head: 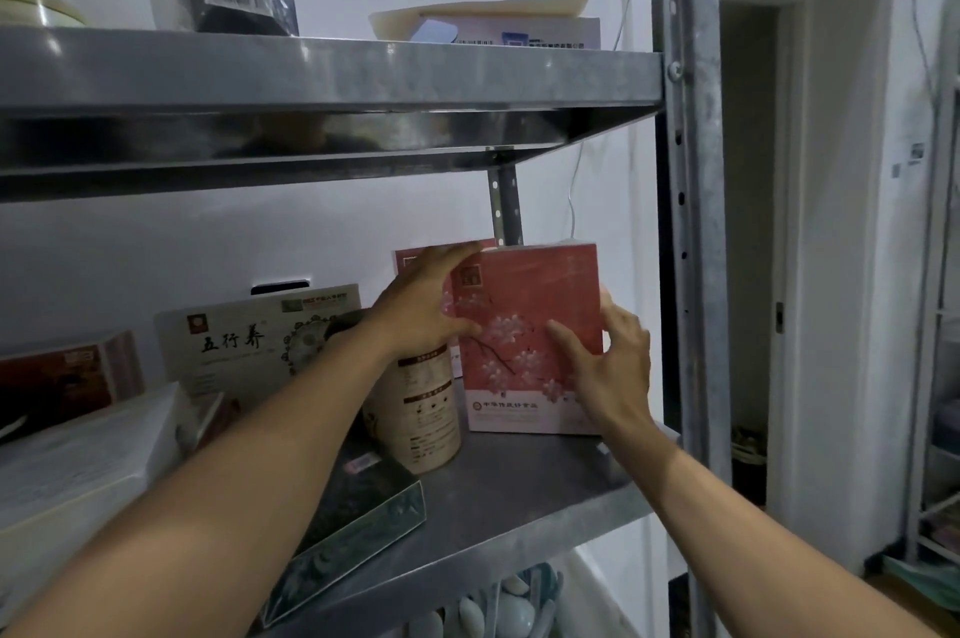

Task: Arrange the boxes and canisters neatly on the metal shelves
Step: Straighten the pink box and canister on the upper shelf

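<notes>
Head camera, close, facing shelves (pixel 332 81)

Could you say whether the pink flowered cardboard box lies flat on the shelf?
No, the pink flowered cardboard box stands upright on the metal shelf.

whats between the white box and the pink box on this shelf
A canister stands between them, with the left hand above it holding the pink box; head view.

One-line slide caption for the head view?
Left hand and right hand hold an upright pink blossom-print box on the metal shelf, beside a round canister.
</notes>
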